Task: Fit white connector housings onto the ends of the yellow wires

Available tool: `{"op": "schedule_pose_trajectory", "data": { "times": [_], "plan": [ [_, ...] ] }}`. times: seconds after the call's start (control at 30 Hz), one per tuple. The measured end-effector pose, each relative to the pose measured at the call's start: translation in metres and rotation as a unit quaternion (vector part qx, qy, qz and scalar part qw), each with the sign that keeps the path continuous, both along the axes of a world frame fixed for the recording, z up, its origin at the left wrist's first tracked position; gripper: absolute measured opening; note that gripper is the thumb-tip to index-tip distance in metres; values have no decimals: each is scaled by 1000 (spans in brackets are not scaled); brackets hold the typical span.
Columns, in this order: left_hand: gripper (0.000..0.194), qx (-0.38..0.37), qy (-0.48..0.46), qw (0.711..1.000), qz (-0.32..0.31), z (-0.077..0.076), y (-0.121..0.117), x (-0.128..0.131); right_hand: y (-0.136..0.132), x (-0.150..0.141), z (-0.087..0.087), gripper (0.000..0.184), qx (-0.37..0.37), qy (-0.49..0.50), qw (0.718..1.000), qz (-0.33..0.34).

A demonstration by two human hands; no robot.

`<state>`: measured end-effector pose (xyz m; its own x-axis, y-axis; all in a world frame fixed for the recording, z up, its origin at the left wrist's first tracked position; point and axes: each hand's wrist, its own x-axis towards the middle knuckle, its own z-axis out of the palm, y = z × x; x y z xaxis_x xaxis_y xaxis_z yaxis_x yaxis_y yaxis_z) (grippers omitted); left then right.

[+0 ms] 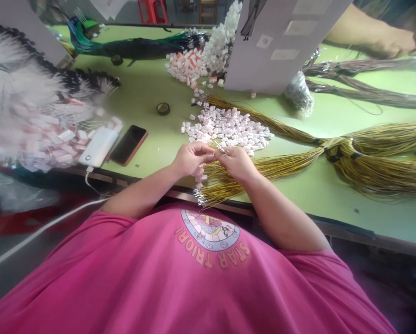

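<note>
My left hand (pixel 191 157) and my right hand (pixel 236 163) meet above the near edge of the green table (pixel 152 93), both with fingers pinched together. Between them they hold thin yellow wires (pixel 217 147) with metal tips; what the left fingers pinch besides is too small to name. A bundle of yellow wires (pixel 284 164) runs from under my right hand to the right. Its tipped ends (pixel 208 197) fan out over the table edge. Just beyond my hands lies a heap of small white connectors (pixel 228 127).
A phone (pixel 128 144) and a white power bank (pixel 98 146) lie at the left, a tape roll (pixel 163 108) behind them. Big yellow wire harnesses (pixel 378 162) fill the right. A grey cardboard box (pixel 280 41) and more white connectors (pixel 208 55) stand at the back. Another person's arm (pixel 368 32) rests far right.
</note>
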<state>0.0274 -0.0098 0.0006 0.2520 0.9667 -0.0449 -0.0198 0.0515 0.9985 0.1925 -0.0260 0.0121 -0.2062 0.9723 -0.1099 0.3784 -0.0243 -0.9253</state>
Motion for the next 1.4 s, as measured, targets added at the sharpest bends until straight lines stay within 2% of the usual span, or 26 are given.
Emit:
{"op": "schedule_pose_trajectory", "data": {
  "times": [0.17,0.33,0.5,0.6,0.77,0.9,1.0,1.23,1.4],
  "plan": [
    [32,-33,3,999,12,2,-3,2,-1,-1,-1,32,41,-24,999,0],
    [33,-51,-16,999,-4,-1,2,-2,0,-1,-2,31,51,-57,997,-20],
    [24,-4,21,999,34,-1,8,-9,2,0,1,25,31,-67,997,-39],
    [21,6,12,999,30,1,9,-10,2,0,2,23,4,-38,998,-48],
    [26,-57,-50,997,13,-1,10,-8,3,1,0,20,-65,16,995,-73],
    [29,-104,-80,991,15,-3,9,-7,2,0,0,23,-73,13,994,-81],
    [29,-111,-96,989,11,-2,8,-6,2,-1,1,22,-75,16,994,-76],
    [30,-70,-56,996,2,-4,9,-8,4,1,-1,21,-82,1,994,-70],
    [27,38,20,999,-24,-8,9,-6,4,0,-3,22,-69,19,997,-37]
  ]
}}
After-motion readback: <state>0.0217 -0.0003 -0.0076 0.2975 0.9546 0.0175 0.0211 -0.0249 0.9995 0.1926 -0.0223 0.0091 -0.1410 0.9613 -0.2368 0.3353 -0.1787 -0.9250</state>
